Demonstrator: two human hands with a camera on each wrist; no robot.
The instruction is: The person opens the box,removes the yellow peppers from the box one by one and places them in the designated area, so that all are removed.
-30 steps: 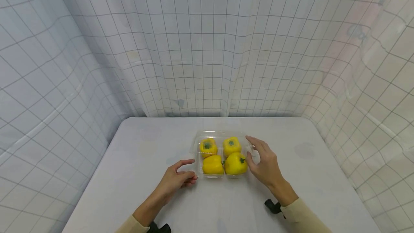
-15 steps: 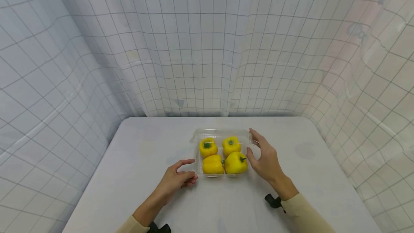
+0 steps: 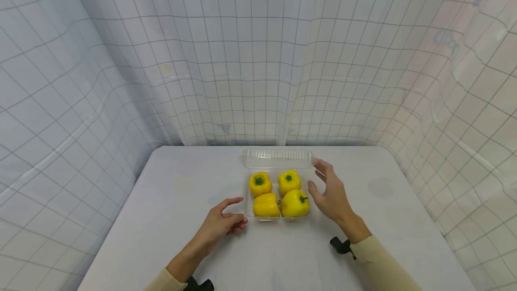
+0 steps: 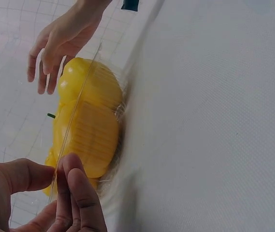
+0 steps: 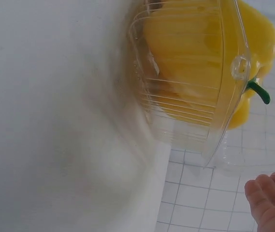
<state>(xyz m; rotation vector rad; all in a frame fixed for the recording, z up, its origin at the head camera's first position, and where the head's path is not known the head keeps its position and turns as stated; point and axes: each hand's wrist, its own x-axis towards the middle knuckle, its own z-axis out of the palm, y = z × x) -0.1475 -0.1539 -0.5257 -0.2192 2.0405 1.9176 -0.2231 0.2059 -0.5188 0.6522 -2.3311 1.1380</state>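
Observation:
A clear plastic clamshell container (image 3: 266, 219) holds several yellow bell peppers (image 3: 295, 204), one with a green stem (image 5: 259, 92) in the right wrist view. Its ribbed lid (image 3: 278, 159) is swung up and back at the far side. My left hand (image 3: 220, 223) pinches the near left corner of the container's rim between thumb and fingers, clearest in the left wrist view. At the right end of the lid is my right hand (image 3: 333, 196), its extended fingertips right by the lid's edge and its thumb apart, beside the container.
The container stands on a white-covered table (image 3: 181, 183). White grid-patterned curtains (image 3: 258, 57) hang behind the table and along both sides. A black wrist-worn device (image 3: 340, 245) sits beside the right wrist, and another (image 3: 199, 284) is at the left wrist.
The lid has swung away from over the peppers to the far side. My right hand's fingertips have moved up and back with it, while the left hand keeps its place.

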